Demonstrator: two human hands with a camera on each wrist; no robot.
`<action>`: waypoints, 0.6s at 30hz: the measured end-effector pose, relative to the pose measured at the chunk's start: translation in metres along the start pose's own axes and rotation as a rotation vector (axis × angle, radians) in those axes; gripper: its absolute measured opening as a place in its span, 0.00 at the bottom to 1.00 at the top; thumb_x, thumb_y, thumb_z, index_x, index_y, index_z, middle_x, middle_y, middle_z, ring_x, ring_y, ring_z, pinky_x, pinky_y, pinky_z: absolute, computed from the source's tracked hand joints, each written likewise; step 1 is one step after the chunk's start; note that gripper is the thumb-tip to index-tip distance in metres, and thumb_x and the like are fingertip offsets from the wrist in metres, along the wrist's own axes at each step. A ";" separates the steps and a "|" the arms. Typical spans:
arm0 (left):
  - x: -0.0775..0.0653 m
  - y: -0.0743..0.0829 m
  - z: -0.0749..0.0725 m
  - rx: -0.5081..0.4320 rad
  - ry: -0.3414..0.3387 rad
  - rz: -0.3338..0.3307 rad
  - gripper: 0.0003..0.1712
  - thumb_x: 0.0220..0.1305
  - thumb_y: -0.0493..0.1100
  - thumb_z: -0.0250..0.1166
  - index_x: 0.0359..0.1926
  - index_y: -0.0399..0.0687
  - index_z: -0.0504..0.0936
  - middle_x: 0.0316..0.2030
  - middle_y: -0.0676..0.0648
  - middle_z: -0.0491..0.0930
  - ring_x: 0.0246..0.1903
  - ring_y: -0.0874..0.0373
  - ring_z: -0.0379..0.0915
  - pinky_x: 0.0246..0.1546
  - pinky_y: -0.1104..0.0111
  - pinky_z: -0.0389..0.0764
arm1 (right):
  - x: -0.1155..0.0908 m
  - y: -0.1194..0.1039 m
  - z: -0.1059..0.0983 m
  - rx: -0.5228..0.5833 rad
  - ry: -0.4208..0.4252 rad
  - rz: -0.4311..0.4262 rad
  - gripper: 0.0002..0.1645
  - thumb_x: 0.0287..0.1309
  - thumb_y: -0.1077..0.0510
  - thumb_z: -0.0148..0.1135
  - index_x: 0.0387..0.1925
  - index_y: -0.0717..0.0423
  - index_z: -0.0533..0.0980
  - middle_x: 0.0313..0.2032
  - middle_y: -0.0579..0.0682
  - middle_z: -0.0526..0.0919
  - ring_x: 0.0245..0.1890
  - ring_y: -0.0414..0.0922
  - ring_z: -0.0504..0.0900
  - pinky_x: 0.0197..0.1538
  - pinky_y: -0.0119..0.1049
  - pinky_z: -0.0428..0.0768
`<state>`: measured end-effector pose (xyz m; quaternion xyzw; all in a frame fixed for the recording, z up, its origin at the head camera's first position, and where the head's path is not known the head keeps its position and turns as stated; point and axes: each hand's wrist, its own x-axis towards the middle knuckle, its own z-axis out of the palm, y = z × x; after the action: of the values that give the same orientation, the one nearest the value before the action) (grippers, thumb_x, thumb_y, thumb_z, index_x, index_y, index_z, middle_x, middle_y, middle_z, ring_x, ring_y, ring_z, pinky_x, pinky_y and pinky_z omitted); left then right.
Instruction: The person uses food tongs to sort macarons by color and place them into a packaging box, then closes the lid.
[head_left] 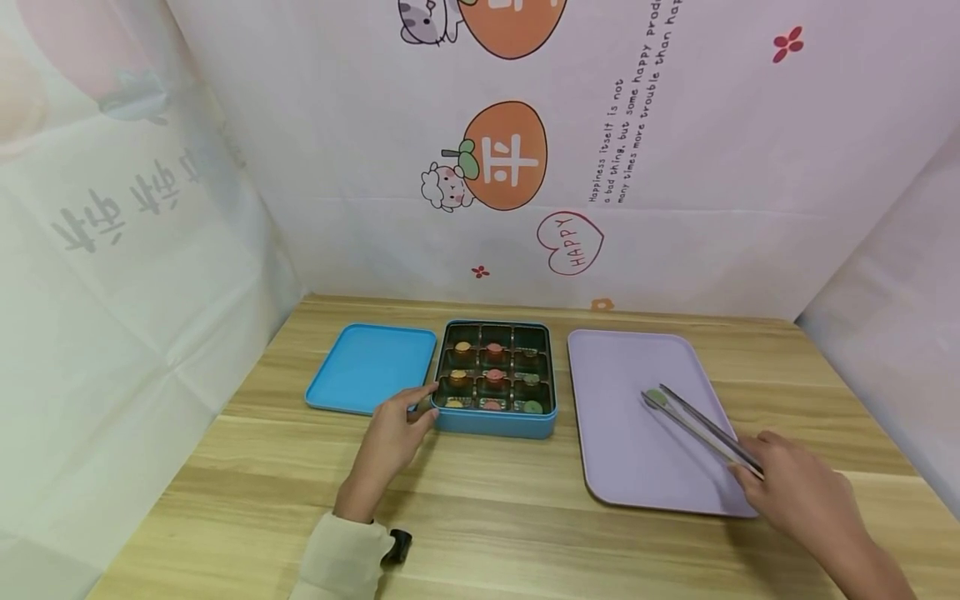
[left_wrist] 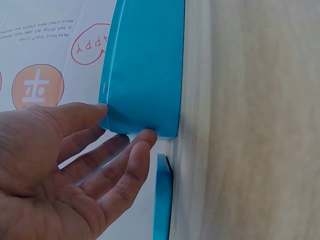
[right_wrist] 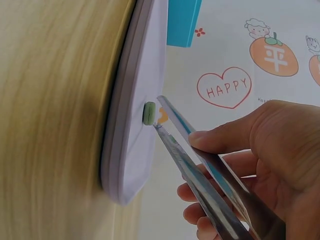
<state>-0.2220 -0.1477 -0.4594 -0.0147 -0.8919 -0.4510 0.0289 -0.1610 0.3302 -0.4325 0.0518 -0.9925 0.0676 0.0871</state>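
A blue square box [head_left: 495, 425] holds small yellow, pink and green macarons [head_left: 494, 375] in a dark divided insert. My left hand [head_left: 397, 433] touches the box's front left corner; in the left wrist view, the thumb [left_wrist: 92, 116] meets the rim and fingertips rest on the side. On the lilac tray [head_left: 615, 433] lies one green macaron [right_wrist: 149, 113]. Metal tongs [head_left: 708, 429] are held in my right hand [head_left: 802, 492], their tips apart. In the right wrist view the tips stand close to the macaron, without a visible squeeze on it.
A blue lid [head_left: 373, 367] lies left of the box on the wooden table [head_left: 495, 517]. The tray sits to the right, a narrow strip of table between it and the box. Printed cloth [head_left: 360, 125] hangs behind and on both sides.
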 end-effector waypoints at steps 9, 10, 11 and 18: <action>0.000 0.001 -0.001 0.008 0.006 0.006 0.27 0.73 0.39 0.68 0.70 0.48 0.80 0.72 0.36 0.74 0.48 0.47 0.87 0.29 0.68 0.80 | -0.003 0.002 0.002 -0.005 -0.022 0.018 0.22 0.59 0.56 0.71 0.50 0.67 0.84 0.46 0.67 0.84 0.37 0.70 0.85 0.25 0.63 0.77; 0.000 0.001 -0.001 0.009 0.008 0.007 0.27 0.72 0.39 0.68 0.70 0.48 0.80 0.72 0.36 0.74 0.48 0.47 0.87 0.29 0.68 0.81 | -0.003 0.003 0.002 -0.004 -0.024 0.019 0.21 0.59 0.56 0.71 0.50 0.67 0.84 0.46 0.67 0.84 0.37 0.70 0.85 0.25 0.62 0.77; 0.000 0.001 -0.001 0.009 0.008 0.007 0.26 0.72 0.39 0.68 0.70 0.48 0.80 0.72 0.36 0.74 0.49 0.47 0.87 0.30 0.68 0.81 | -0.003 0.003 0.002 -0.004 -0.028 0.020 0.21 0.59 0.56 0.71 0.50 0.66 0.84 0.46 0.66 0.84 0.36 0.69 0.85 0.25 0.62 0.77; -0.001 0.001 -0.001 -0.004 0.005 0.007 0.27 0.73 0.38 0.68 0.70 0.48 0.79 0.72 0.36 0.73 0.52 0.45 0.86 0.29 0.68 0.81 | -0.002 0.005 0.005 -0.005 -0.052 0.021 0.21 0.60 0.57 0.71 0.50 0.67 0.83 0.47 0.68 0.84 0.37 0.70 0.84 0.25 0.61 0.77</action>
<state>-0.2214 -0.1477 -0.4585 -0.0168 -0.8909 -0.4528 0.0326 -0.1608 0.3351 -0.4381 0.0430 -0.9951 0.0646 0.0608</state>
